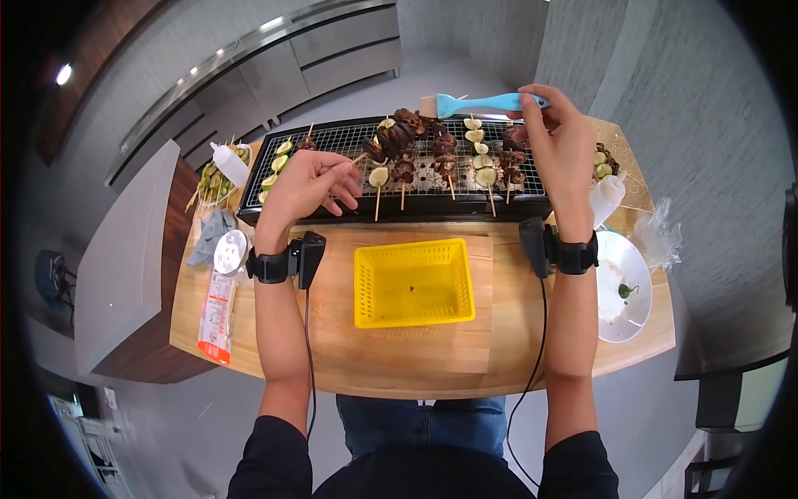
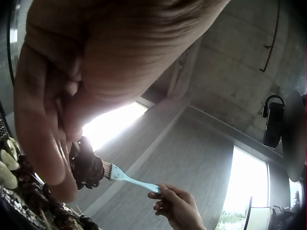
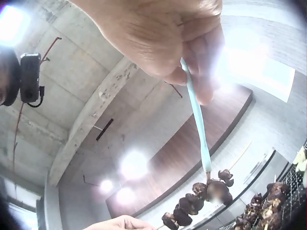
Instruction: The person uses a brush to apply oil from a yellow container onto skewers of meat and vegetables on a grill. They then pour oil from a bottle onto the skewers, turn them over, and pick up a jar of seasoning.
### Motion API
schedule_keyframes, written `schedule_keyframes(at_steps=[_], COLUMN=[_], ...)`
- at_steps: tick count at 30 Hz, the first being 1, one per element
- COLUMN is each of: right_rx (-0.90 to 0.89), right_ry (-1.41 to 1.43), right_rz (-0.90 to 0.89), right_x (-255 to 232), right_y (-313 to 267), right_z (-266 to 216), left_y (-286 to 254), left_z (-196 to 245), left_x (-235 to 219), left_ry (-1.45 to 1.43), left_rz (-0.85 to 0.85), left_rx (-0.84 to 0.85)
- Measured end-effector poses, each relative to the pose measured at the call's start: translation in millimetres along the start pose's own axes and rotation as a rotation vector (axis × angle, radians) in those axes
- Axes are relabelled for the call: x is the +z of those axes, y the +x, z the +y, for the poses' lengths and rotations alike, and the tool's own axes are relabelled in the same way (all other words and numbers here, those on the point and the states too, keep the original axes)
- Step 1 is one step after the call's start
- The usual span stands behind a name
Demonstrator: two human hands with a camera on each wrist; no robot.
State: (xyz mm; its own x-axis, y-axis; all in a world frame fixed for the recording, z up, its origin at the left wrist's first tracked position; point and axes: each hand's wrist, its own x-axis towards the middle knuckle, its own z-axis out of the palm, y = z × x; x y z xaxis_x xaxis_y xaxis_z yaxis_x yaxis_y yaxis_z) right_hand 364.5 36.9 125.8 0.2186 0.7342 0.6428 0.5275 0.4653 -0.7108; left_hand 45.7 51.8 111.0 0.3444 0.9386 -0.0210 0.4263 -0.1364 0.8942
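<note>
My left hand (image 1: 312, 187) pinches the stick of a skewer (image 3: 189, 205) threaded with dark brown, glossy chunks, raised at a slant over the grill (image 1: 291, 208). A light blue basting brush (image 1: 492, 103) is in my right hand (image 1: 561, 145), gripped near the end of its handle. In the left wrist view the brush bristles (image 2: 107, 168) meet the chunks at the skewer's far end. Below, zucchini skewers (image 1: 485, 176) and more dark skewers (image 1: 445, 150) lie across the wire rack, their sticks pointing toward me.
A yellow basket (image 1: 416, 321) sits on the wooden table in front of the grill. To the right are a squeeze bottle (image 1: 607, 201), a white bowl (image 1: 613, 326) and a plastic bag (image 1: 661, 233). Leftward stand another bottle (image 1: 232, 165), a grey cloth (image 1: 214, 235) and a packet (image 1: 218, 312).
</note>
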Motion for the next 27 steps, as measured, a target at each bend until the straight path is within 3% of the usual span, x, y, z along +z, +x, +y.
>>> schedule_keyframes(at_steps=[7,12,18,27], right_rx=[-0.021,-0.02,-0.05,-0.025], right_ry=[-0.096,0.131,0.026,0.015], right_rz=[0.024,0.015,-0.06,-0.009], right_x=[-7,1,4,-2], right_y=[0,-1,-4,-2], right_z=[-4,-8,-8,-9], left_y=[1,2,3,2], left_z=[0,2,0,-1], left_x=[2,6,7,4], left_ry=[0.0,0.011,0.02,-0.008], left_rz=[0.019,-0.009,-0.012,0.016], left_rx=[-0.002,-0.022,-0.013,-0.022])
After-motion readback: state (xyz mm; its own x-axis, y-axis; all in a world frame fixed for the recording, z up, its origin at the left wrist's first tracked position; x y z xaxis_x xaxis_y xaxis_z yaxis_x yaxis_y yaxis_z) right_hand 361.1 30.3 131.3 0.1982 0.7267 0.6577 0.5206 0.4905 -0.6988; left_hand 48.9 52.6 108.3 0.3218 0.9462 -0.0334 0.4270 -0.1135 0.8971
